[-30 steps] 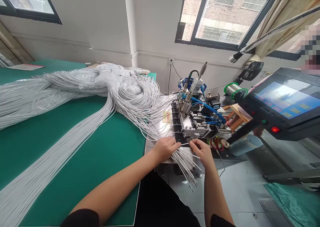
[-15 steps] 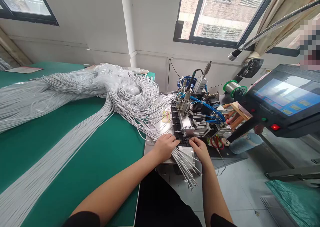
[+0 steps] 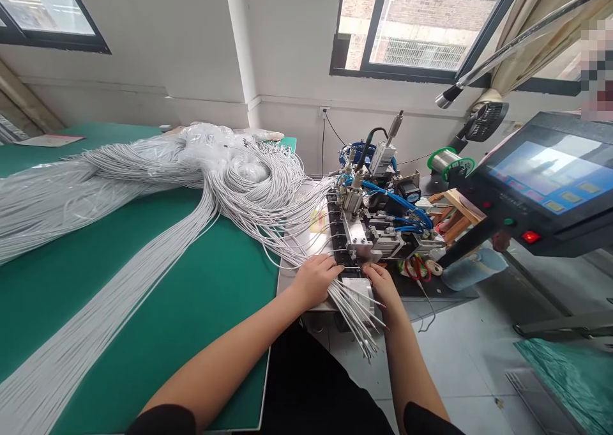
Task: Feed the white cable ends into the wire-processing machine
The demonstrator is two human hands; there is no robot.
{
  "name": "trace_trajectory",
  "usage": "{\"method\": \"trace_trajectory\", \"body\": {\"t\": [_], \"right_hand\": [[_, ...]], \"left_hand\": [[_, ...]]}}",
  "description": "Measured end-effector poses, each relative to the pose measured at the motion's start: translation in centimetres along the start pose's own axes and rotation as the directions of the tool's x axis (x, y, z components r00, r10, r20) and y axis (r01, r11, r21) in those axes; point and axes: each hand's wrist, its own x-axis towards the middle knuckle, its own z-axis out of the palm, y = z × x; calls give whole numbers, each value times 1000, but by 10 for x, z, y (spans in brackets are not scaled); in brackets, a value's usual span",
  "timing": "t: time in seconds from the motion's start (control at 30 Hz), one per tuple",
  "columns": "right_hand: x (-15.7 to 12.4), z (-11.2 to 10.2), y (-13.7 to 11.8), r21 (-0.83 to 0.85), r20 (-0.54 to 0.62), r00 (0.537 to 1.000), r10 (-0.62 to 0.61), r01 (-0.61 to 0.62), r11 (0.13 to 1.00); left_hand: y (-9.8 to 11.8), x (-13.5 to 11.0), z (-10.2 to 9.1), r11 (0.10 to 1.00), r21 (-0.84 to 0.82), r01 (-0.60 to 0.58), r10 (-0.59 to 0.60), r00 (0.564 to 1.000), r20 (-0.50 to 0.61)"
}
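My left hand (image 3: 315,280) is closed on a thin white cable (image 3: 352,267), which spans the small gap toward my right hand (image 3: 381,283). The right thumb and fingers pinch that cable's end at the near end of a machine (image 3: 355,229) with metal clamps and blue air hoses. Below the left palm a bunch of white cable ends (image 3: 353,320) fans out past the table edge, its tips bare or coloured. Whether the left fingers also grip this bunch is hidden. Several cables lie across the machine's black slotted rail (image 3: 339,240).
A big heap of white cables (image 3: 258,192), partly in clear plastic, lies on the green table (image 3: 230,275). To the right stand a control screen (image 3: 550,173), a solder wire spool (image 3: 450,163), red-handled scissors (image 3: 417,267) and a clear bucket (image 3: 474,270). A blurred person is at the far right.
The view has shifted slightly. Both hands stay almost in place at the machine's near end, with the cable still stretched between them.
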Motion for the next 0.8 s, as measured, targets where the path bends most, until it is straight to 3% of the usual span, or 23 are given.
{"method": "trace_trajectory", "body": {"t": [0.2,0.43,0.67,0.8], "right_hand": [[-16,-2,4,-27,-58,998,-32,31,999],[-27,-15,8,-11,-100,994,-42,41,999],[-30,-24,5,-65,-122,989,-79,71,995],[-34,-26,2,-86,-144,986,-87,75,993]], "left_hand": [[0,0,0,1000,-19,4,-4,1000,3],[1,-3,1,997,14,79,-77,993,-94],[1,-4,3,986,22,168,-166,984,-66],[1,-5,2,988,39,151,-149,987,-57]]}}
